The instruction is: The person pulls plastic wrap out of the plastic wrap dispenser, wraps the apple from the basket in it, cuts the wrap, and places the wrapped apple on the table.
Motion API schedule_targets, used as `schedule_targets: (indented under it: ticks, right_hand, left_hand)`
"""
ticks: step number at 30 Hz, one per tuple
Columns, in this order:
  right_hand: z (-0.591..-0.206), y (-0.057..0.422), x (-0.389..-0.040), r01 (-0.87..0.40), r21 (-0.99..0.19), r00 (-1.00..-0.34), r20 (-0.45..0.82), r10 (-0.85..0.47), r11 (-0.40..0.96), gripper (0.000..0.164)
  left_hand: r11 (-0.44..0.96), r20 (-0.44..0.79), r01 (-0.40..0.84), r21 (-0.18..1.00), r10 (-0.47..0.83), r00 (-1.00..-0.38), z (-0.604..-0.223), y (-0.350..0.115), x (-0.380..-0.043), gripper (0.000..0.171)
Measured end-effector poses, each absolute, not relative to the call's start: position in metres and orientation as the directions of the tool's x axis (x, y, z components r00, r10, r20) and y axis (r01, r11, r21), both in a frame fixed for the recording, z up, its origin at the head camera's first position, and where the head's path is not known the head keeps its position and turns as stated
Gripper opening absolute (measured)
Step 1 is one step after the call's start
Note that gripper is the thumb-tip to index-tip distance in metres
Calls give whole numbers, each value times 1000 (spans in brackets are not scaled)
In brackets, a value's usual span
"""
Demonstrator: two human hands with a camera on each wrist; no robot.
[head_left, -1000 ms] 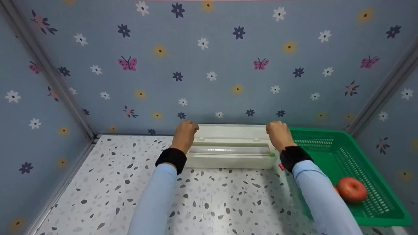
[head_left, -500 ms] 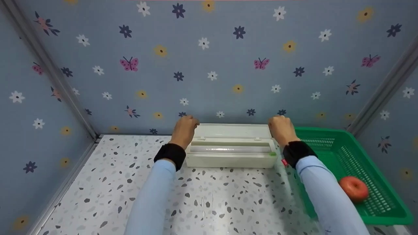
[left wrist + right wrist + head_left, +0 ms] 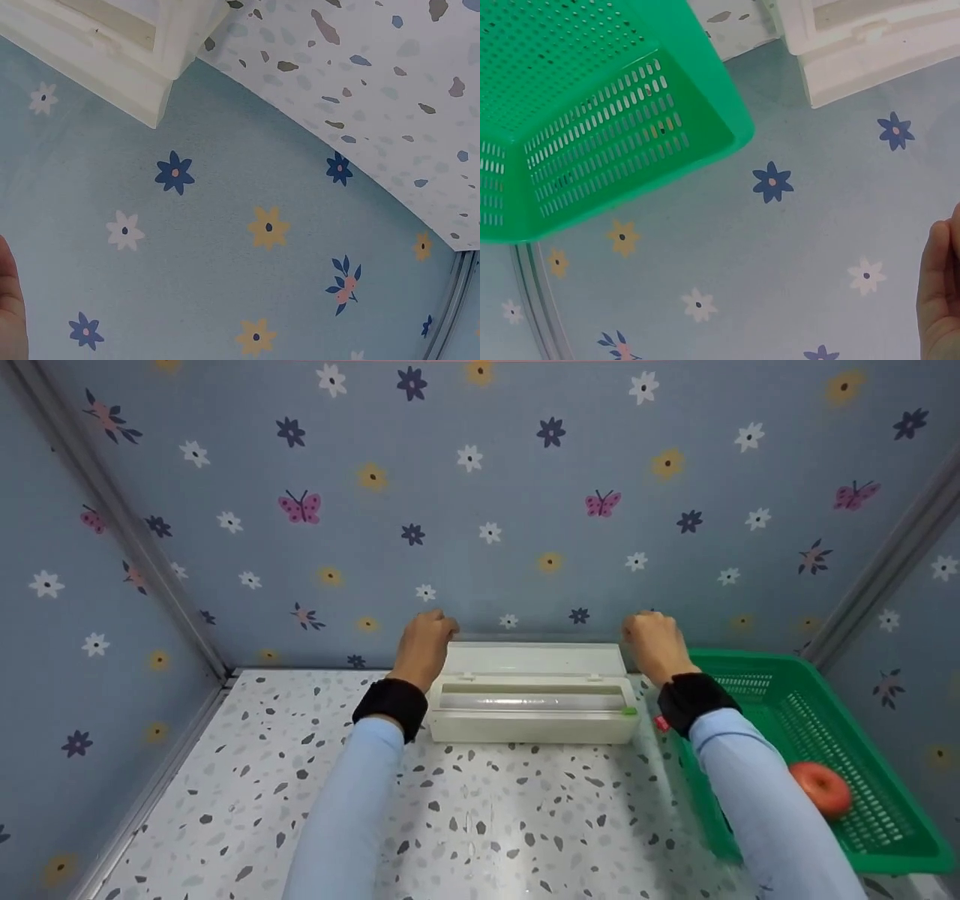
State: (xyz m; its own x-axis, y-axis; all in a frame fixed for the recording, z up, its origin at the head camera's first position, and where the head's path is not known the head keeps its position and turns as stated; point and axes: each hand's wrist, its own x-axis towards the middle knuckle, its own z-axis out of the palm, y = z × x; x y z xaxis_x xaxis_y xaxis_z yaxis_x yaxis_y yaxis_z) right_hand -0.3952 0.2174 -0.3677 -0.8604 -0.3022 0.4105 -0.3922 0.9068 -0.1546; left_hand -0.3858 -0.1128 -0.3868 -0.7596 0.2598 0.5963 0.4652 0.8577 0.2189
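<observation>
A white plastic-wrap dispenser (image 3: 534, 729) stands against the back wall, its lid (image 3: 536, 658) raised, with a clear roll (image 3: 532, 702) inside. My left hand (image 3: 424, 649) is above the dispenser's left end, fingers curled in a pinch. Over the right end, my right hand (image 3: 656, 645) pinches likewise. Faint sheen between the hands suggests a sheet of clear plastic wrap held by both, though it is hard to see. At the left wrist view's edge only a sliver of the left hand (image 3: 10, 307) shows. Thumb and fingers of the right hand (image 3: 939, 292) meet in the right wrist view.
A green basket (image 3: 862, 864) stands at the right, with a red apple (image 3: 823, 789) in it under the right forearm. A small green slider (image 3: 628, 711) sits on the dispenser's right end. The speckled tabletop (image 3: 480, 825) runs back to the flowered wall (image 3: 480, 495).
Both hands have risen and moved back toward the wall, away from the lid's edge. The right hand has also shifted slightly right. The dispenser stays in place with its lid up.
</observation>
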Motion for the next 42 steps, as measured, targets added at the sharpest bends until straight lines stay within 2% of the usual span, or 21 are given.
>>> schedule_targets:
  ticks: [6,14,23,30,42]
  right_hand:
    - [-360,214,-396,-372,-170,-866,417,-275,913,24]
    - [-353,214,-394,-396,-141,-830,478,-288,907,26]
    - [-339,213,-393,-362,-178,-868,424,-261,915,21]
    - [-330,213,-394,-369,-114,-847,450,-283,922,22]
    - [-314,214,-392,-372,-132,-849,450,-278,919,22]
  left_hand:
    - [869,607,453,202,252,-753,-379,-114,-386,14]
    - [869,584,451,203,262,-768,-369,-115,-383,18]
    - [866,568,449,220,261,-781,-356,-117,-380,17]
    - [871,570,446,208,262,-779,-346,-115,-381,18]
    - [873,552,427,237,241,-798,-328,-114,-379,21]
